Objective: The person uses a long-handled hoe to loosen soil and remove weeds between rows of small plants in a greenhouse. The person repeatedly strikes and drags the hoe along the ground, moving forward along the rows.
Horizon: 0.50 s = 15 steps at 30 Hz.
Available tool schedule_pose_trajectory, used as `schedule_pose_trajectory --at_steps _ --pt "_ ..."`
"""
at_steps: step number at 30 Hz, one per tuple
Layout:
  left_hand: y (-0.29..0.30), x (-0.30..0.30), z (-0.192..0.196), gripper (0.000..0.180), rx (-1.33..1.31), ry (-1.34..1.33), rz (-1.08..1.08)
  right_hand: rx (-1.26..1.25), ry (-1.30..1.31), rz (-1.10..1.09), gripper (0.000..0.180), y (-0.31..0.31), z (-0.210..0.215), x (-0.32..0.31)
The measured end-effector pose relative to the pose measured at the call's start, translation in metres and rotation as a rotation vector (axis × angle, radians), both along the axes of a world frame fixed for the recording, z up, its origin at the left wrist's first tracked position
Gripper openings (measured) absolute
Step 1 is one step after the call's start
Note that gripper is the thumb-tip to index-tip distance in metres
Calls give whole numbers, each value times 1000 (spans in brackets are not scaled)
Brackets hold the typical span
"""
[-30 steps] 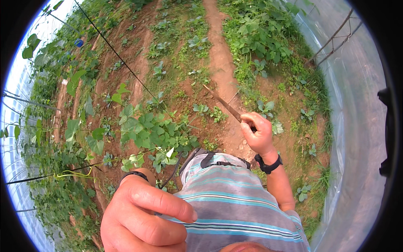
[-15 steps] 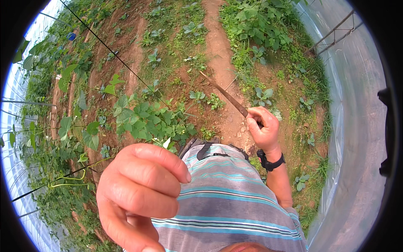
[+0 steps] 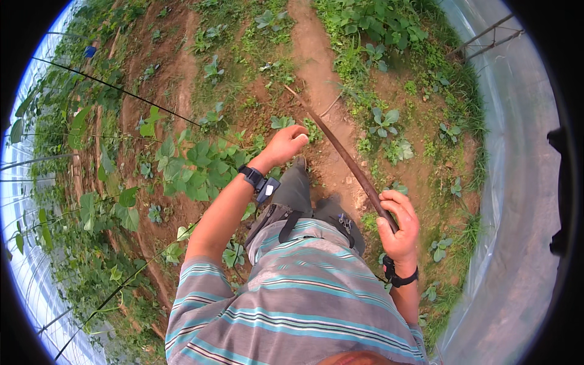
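My right hand grips the near end of a long, dark brown wooden stick, fingers and thumb wrapped round it. The stick slants away up and left, thinning toward its far tip above the soil. My left hand is held out in front of my legs, to the left of the stick and apart from it. Its fingers are curled together with the thumb alongside, and its palm is hidden. A leafy green climbing plant grows beside my left forearm.
Dark cords run across on the left among vines. Young cabbage-like seedlings stand on both sides of a bare dirt path. A thin twig lies on the path. Clear plastic sheeting walls the right side.
My left hand has dropped from close up to in front of my legs. My right hand has come lower and nearer, and more of the stick shows.
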<state>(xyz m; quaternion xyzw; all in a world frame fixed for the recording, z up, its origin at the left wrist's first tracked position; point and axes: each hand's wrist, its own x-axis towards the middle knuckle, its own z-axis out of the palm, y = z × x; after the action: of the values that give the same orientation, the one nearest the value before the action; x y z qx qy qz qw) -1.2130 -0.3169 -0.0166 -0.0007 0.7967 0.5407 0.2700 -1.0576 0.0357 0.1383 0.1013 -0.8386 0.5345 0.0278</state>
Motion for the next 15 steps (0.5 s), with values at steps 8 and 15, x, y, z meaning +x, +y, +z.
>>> schedule_pose_trajectory --at_steps 8,15 --pt "68 -63 -254 55 37 -731 333 375 -539 -229 35 9 -21 42" --pt "110 -22 -378 20 213 -1105 866 562 -1297 -296 18 -24 -116 132"
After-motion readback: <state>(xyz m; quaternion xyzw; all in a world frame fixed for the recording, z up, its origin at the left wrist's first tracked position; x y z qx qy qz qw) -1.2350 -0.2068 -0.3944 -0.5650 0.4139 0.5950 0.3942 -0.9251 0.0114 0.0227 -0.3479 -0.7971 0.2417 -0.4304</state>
